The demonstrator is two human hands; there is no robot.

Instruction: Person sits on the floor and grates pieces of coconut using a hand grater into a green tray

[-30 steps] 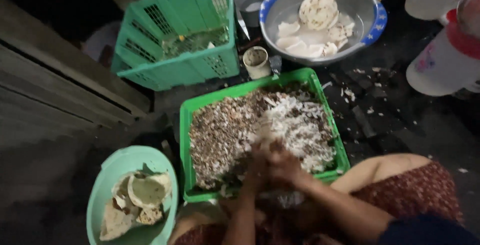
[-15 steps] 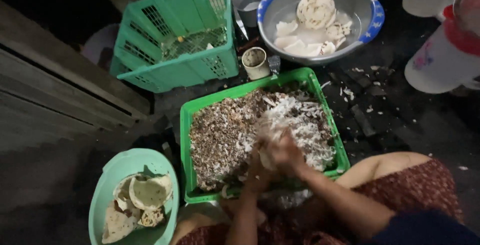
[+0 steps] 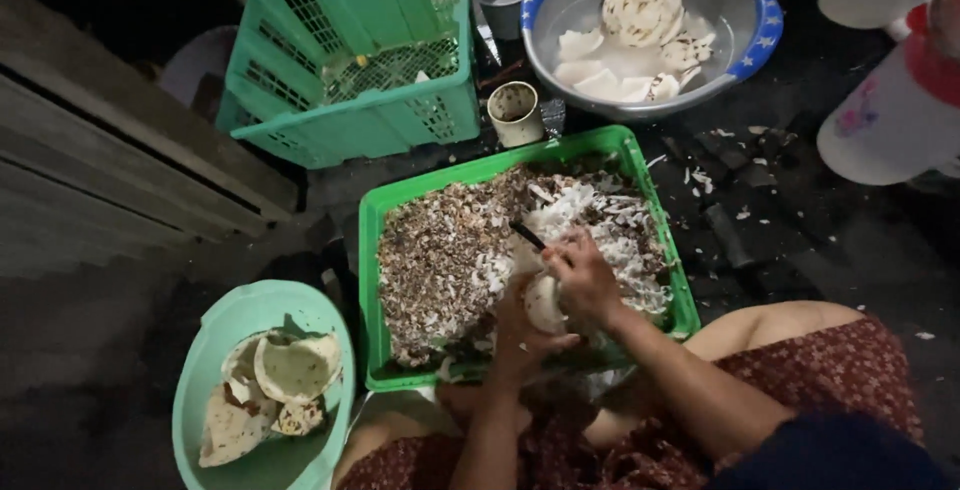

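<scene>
While both hands work over the tray [image 3: 372, 280], it serves as landmark: green, rectangular, full of brown and white shavings [image 3: 450, 250]. Beyond its far-left corner: green crate [image 3: 350, 120], slatted. Beyond its far-right corner: metal basin [image 3: 745, 35] with peeled coconut [image 3: 642, 5] and white chunks in water. Off its near-left corner: teal bowl [image 3: 215, 350] holding coconut shell pieces [image 3: 285, 370]. Just past its far edge: small cup [image 3: 516, 113]. Over its near-right part: left hand [image 3: 520, 335], grip wrapped around a coconut piece [image 3: 545, 302], cupping it from below. Right hand [image 3: 585, 275] sits on top of that piece, grip clenched on a dark blade [image 3: 528, 236] pointing to the tray's middle. Handle hidden in the fist.
</scene>
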